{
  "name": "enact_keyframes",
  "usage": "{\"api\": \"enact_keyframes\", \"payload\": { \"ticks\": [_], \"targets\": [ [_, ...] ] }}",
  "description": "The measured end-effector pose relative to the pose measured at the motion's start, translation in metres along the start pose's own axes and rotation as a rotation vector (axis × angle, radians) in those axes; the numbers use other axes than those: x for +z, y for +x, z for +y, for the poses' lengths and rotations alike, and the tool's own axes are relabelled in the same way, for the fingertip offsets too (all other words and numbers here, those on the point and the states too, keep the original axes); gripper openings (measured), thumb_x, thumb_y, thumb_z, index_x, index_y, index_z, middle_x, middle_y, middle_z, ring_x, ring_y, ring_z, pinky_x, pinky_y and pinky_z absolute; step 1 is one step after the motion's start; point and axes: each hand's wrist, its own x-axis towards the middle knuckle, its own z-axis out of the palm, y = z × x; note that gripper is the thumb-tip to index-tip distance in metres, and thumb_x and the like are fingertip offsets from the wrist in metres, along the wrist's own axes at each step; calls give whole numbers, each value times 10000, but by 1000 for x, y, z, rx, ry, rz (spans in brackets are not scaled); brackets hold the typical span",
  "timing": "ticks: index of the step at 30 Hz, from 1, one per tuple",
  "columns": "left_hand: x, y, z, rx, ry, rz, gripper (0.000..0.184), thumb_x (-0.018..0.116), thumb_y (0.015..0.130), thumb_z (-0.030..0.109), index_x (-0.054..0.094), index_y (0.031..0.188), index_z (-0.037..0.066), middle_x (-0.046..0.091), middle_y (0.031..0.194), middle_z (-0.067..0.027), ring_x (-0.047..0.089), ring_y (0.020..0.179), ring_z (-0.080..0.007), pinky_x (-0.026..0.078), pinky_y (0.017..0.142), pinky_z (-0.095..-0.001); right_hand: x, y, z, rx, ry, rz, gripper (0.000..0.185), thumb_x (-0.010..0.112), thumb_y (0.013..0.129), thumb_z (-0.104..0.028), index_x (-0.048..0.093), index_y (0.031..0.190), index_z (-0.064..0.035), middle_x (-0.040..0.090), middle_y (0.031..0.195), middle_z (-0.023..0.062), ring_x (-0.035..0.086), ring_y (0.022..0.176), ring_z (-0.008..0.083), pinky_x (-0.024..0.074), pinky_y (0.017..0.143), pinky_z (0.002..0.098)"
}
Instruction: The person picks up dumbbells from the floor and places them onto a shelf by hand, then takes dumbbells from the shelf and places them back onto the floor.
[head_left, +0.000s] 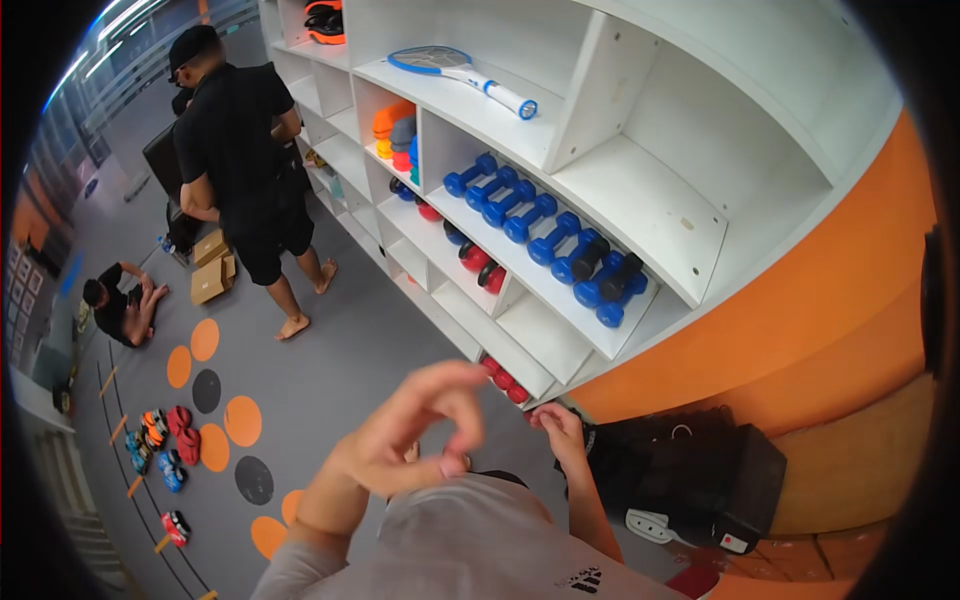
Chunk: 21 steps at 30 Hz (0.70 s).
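My left hand (415,430) is raised in front of my chest, its fingers curved and apart from the thumb, with nothing between them. Lower and to the right, my right hand (560,432) has loosely bent fingers beside the shelf's bottom corner; no held thing shows in it. Past both hands stands a white shelf unit (640,175). A row of blue dumbbells (517,222) lies on one shelf, with black-ended ones at its right end. Red dumbbells (503,380) sit low, close to my fingertips. A blue-and-white electric fly swatter (465,75) rests higher up.
Red kettlebells (475,258) fill a lower compartment. A black case (715,480) stands at right beneath an orange wall (760,330). One person (240,150) stands at left near cardboard boxes (212,270); another person (125,305) is on the floor. Several colourful shoe-like items (170,450) lie nearby.
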Motion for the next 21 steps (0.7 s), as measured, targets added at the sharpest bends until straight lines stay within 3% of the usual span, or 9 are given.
{"api": "enact_keyframes", "payload": {
  "ticks": [3, 5, 7, 13, 14, 18, 19, 20, 21],
  "targets": [
    [20, 38, 52, 281, 138, -347, 92, 559, 831, 11, 601, 912, 17, 508, 650, -58, 445, 524, -179, 390, 515, -320, 28, 16, -31, -17, -6, -121, 122, 517, 920, -30, 617, 964, 25, 639, 888, 58, 623, 830, 129, 504, 788, 257],
    [27, 58, 83, 113, 34, -545, 132, 556, 835, 40, 563, 703, 37, 500, 613, -62, 424, 482, -204, 399, 480, -313, 49, 22, -53, 7, 8, -137, 121, 515, 922, -32, 612, 973, 21, 631, 902, 52, 616, 851, 126, 501, 803, 260],
    [41, 46, 63, 616, -58, -516, 215, 486, 914, 45, 607, 759, -43, 554, 705, -120, 469, 452, -209, 364, 378, -295, 69, 26, -75, -61, -2, -206, 119, 512, 925, -33, 606, 974, 20, 627, 900, 47, 612, 866, 122, 495, 813, 256],
    [14, 34, 81, 297, -79, -527, 191, 521, 910, 50, 650, 793, -31, 580, 703, -113, 453, 428, -210, 377, 363, -292, 100, 22, -133, -169, 67, -255, 111, 527, 901, -44, 616, 942, 9, 626, 902, 52, 584, 864, 126, 470, 796, 267],
    [4, 37, 92, 295, -88, -539, 191, 521, 910, 50, 650, 793, -31, 580, 703, -113, 453, 428, -210, 377, 363, -292, 96, 18, -157, -353, -40, -251, 108, 530, 890, -38, 619, 925, 12, 626, 896, 67, 586, 857, 144, 467, 788, 267],
    [-98, 50, 195, 502, 1000, -624, 125, 691, 787, 215, 678, 888, 143, 590, 848, -29, 483, 500, -119, 416, 504, -265, 70, -23, -274, -1009, -62, -63, 41, 592, 807, -58, 605, 808, -19, 627, 868, 130, 589, 833, 235, 479, 645, 313],
    [-137, 43, 220, 487, 767, -693, 599, 746, 766, 411, 575, 1237, 84, 540, 1219, -161, 599, 985, -200, 519, 708, -306, 61, -37, -306, -1215, -114, 2, 120, 617, 809, -128, 564, 744, -43, 626, 949, 124, 582, 853, 240, 475, 590, 326],
    [-108, 70, 254, 580, 533, -734, 186, 380, 863, 2, 453, 1005, 96, 432, 982, -69, 531, 709, -178, 482, 559, -313, 59, -49, -341, -1428, -80, -95, 175, 629, 812, -172, 533, 735, -47, 603, 1004, 103, 584, 908, 245, 491, 616, 334],
    [-80, 65, 262, 616, 557, -556, 481, 571, 860, 155, 553, 1295, 360, 566, 1109, -6, 478, 962, -181, 381, 781, -278, 45, -72, -369, -1579, -304, -130, 180, 599, 832, -314, 574, 926, -163, 535, 1028, 17, 486, 994, 250, 384, 777, 374]
  ]
}}
